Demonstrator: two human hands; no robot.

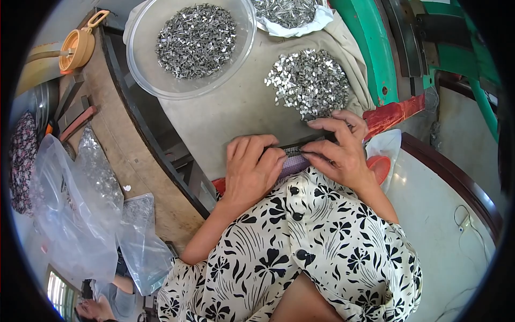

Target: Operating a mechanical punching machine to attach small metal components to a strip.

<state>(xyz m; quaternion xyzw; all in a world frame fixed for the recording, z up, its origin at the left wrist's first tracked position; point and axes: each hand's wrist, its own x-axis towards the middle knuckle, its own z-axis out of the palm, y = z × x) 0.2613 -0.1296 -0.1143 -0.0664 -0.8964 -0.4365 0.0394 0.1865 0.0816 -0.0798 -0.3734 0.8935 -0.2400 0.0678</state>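
Observation:
A narrow dark strip, with what look like small metal pieces along it, lies at the near edge of the cloth-covered table, above a purple checked cloth. My left hand is closed over its left end, fingers curled. At the other end, my right hand pinches with thumb and forefinger; what the tips hold is too small to make out. Its other fingers reach toward a loose pile of small shiny flat-headed metal pieces, just beyond.
Beyond stand a clear plastic bowl of small metal pieces and a white bag of thin metal pins. Green machinery is at the right. Plastic bags and an orange reel-like object are at left. Another person shows lower left.

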